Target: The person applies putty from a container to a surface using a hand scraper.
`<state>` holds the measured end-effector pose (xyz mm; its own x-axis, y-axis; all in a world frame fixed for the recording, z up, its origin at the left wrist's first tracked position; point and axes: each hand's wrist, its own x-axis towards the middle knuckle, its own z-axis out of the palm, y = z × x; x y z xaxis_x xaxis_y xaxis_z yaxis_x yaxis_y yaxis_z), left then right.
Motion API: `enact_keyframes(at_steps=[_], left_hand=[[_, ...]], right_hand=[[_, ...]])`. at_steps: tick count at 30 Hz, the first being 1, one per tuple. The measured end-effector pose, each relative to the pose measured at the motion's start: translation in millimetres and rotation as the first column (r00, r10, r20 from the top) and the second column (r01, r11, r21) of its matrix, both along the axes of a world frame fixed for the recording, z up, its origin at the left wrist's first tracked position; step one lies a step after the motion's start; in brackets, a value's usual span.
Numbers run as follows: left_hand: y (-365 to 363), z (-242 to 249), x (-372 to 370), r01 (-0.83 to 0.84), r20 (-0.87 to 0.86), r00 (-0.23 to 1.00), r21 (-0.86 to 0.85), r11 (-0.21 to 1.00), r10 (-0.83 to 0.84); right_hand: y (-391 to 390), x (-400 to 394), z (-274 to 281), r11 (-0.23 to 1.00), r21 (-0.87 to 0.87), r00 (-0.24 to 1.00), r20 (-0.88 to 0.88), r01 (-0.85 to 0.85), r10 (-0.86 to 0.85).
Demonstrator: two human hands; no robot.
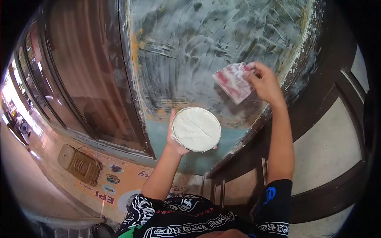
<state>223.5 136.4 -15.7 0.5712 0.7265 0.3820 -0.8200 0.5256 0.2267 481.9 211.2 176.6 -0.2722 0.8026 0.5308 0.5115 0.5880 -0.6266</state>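
Note:
My left hand [177,146] is closed around the side and underside of a round tub of white putty [196,129]. The putty comes up to the rim, and a crease runs across its surface. Up and to the right, my right hand [267,84] pinches the edge of a flat red putty spreader [234,82] smeared with white. The spreader overlaps the lower part of a grey-green wall [190,59] streaked with white swirls. Bare bluish paint shows along the wall's bottom, below the tub.
Left of the wall stands a brown framed window or door panel [87,71]. A brown plastic stool [80,164] rests on an orange printed banner [129,178] on the floor. Dark wooden panelling with pale insets [327,135] borders the right side.

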Motion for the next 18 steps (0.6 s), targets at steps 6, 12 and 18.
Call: enact_keyframes(at_steps=[6, 12, 18], left_hand=[[11.5, -1.8, 13.2, 0.039, 0.03, 0.999, -0.013, 0.999, -0.039], [16.3, -1.0, 13.5, 0.026, 0.025, 0.999, -0.075, 0.997, -0.024], [16.4, -3.2, 8.9, 0.044, 0.016, 0.999, -0.019, 0.999, -0.043]], right_hand=[[6.9, 10.1, 38.8, 0.819, 0.506, 0.86, 0.256, 0.27, -0.441], [14.4, 21.1, 32.1, 0.841, 0.467, 0.874, 0.245, 0.272, -0.419], [17.1, 35.2, 40.4, 0.832, 0.464, 0.897, 0.155, 0.304, -0.415]])
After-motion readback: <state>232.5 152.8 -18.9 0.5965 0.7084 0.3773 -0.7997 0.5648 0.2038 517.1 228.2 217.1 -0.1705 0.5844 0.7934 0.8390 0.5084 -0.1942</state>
